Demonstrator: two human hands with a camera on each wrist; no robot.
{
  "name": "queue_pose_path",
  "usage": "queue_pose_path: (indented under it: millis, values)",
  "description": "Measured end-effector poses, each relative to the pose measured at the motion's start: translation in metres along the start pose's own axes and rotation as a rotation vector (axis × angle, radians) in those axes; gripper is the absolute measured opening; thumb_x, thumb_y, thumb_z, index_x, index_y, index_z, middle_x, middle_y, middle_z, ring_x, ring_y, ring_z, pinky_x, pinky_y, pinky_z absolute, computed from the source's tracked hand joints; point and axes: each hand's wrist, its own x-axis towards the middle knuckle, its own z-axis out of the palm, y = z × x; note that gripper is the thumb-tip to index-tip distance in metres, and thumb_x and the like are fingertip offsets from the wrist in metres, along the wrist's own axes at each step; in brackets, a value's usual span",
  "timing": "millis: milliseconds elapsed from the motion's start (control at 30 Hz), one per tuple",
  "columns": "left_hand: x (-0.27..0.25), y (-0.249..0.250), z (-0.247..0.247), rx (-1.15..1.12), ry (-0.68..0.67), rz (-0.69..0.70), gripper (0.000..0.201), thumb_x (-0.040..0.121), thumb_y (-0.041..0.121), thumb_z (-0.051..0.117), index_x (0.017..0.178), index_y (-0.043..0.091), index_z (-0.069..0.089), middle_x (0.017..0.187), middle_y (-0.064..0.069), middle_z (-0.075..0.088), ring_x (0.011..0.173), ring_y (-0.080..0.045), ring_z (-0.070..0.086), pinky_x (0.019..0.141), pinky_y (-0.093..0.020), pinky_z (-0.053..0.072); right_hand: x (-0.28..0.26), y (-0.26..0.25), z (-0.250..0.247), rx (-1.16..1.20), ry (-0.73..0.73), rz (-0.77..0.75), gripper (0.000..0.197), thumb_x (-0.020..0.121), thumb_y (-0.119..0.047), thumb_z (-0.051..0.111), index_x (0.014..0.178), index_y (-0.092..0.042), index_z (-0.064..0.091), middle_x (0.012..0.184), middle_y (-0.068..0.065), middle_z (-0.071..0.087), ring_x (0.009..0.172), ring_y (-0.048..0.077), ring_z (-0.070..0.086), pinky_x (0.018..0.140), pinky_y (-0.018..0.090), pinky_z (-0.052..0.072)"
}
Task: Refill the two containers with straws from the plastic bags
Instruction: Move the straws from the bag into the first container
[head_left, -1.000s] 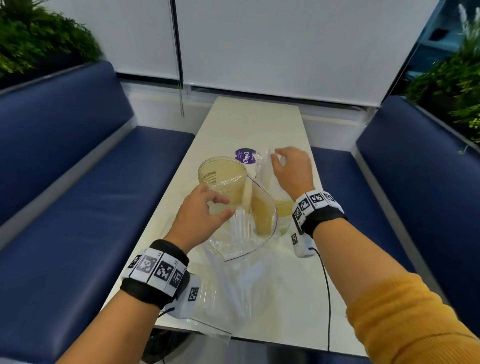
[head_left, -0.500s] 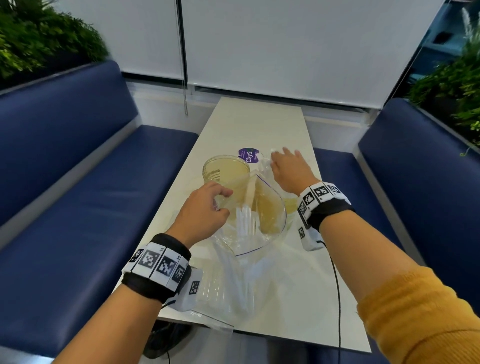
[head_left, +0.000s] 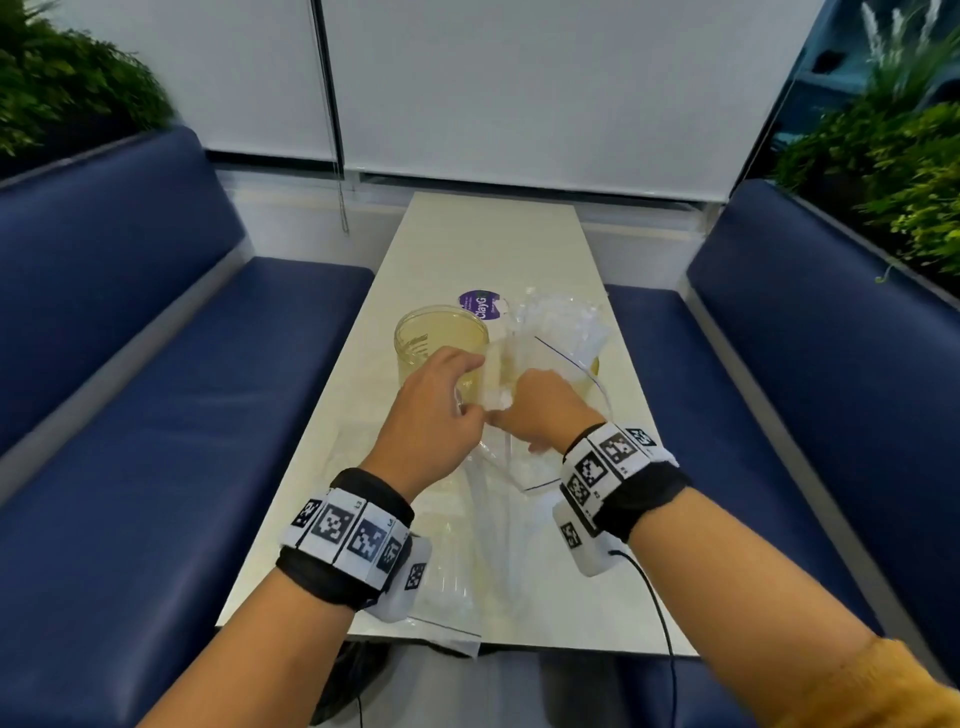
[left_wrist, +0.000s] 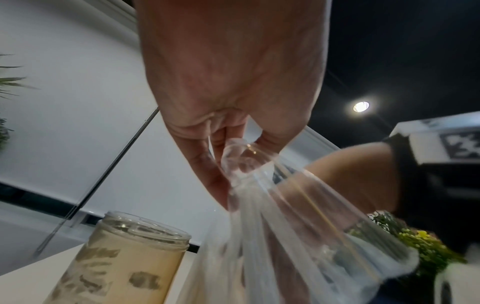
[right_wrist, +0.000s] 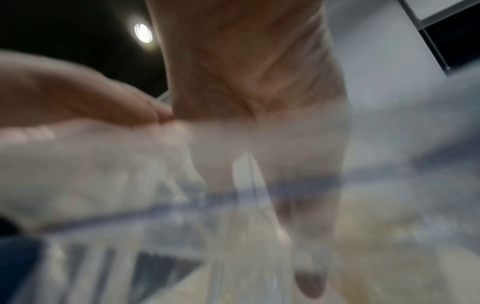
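Note:
An empty yellowish jar (head_left: 441, 338) (left_wrist: 124, 257) stands mid-table. A clear zip bag (head_left: 519, 470) (left_wrist: 298, 236) of white wrapped straws (head_left: 494, 379) is held up in front of it. My left hand (head_left: 470, 402) (left_wrist: 233, 148) pinches the bag's rim by the jar. My right hand (head_left: 540, 410) (right_wrist: 285, 205) reaches down into the bag's mouth; the blurred right wrist view shows its fingers behind plastic, and any grip on straws is hidden. A sliver of a second yellowish container (head_left: 592, 366) shows behind the bag.
Another clear bag with white straws (head_left: 563, 325) lies beyond the jar, beside a purple round label (head_left: 480, 304). A flat clear bag (head_left: 452, 587) overhangs the table's near edge. The narrow white table (head_left: 493, 244) runs between blue benches (head_left: 156, 415).
My right hand came back from the far bag and went into the mouth of the held bag. My left hand kept its pinch on the rim and lifted it a little.

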Motion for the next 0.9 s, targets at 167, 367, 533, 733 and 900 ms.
queue_pose_path:
  millis: [167, 367, 533, 733, 900]
  values:
    - [-0.008, 0.001, 0.002, -0.051, -0.041, 0.131, 0.055, 0.080, -0.003, 0.060, 0.134, 0.012, 0.061, 0.132, 0.006, 0.058, 0.106, 0.000, 0.053, 0.100, -0.014, 0.037, 0.003, 0.000, 0.017, 0.113, -0.109, 0.140, 0.047, 0.099, -0.039, 0.058, 0.130, -0.005, 0.056, 0.125, 0.012, 0.064, 0.117, 0.033, 0.064, 0.086, 0.035, 0.050]
    - [-0.014, -0.004, -0.002, -0.114, -0.065, 0.214, 0.060, 0.079, -0.008, 0.056, 0.133, 0.016, 0.062, 0.126, 0.018, 0.053, 0.086, -0.002, 0.056, 0.085, -0.008, 0.045, 0.019, -0.003, 0.035, 0.007, -0.197, 0.218, 0.026, 0.103, -0.017, 0.045, 0.097, 0.002, 0.062, 0.099, 0.015, 0.062, 0.113, 0.031, 0.064, 0.082, 0.034, 0.045]
    - [-0.014, -0.011, -0.006, -0.134, -0.035, 0.185, 0.056, 0.081, -0.004, 0.056, 0.133, 0.014, 0.062, 0.128, 0.012, 0.056, 0.094, -0.006, 0.059, 0.093, -0.015, 0.046, 0.021, -0.004, 0.047, 0.026, -0.232, 0.133, 0.017, 0.101, -0.007, 0.050, 0.094, 0.002, 0.063, 0.095, 0.019, 0.062, 0.103, 0.036, 0.062, 0.076, 0.034, 0.047]
    - [-0.011, -0.020, -0.004, -0.058, -0.008, -0.016, 0.052, 0.087, 0.012, 0.064, 0.138, 0.013, 0.056, 0.134, 0.008, 0.053, 0.113, 0.000, 0.048, 0.094, -0.011, 0.034, 0.028, 0.006, 0.052, 0.146, -0.118, 0.083, 0.045, 0.104, -0.041, 0.044, 0.102, -0.001, 0.065, 0.086, 0.011, 0.063, 0.071, 0.027, 0.061, 0.068, 0.032, 0.049]
    - [-0.012, -0.021, 0.003, -0.038, -0.039, -0.111, 0.062, 0.083, 0.029, 0.071, 0.140, 0.016, 0.052, 0.131, 0.012, 0.048, 0.104, -0.013, 0.057, 0.092, -0.030, 0.051, 0.019, 0.003, 0.027, 0.193, 0.127, -0.105, 0.042, 0.106, -0.040, 0.042, 0.073, -0.014, 0.048, 0.059, 0.004, 0.055, 0.058, 0.029, 0.065, 0.048, 0.024, 0.043]
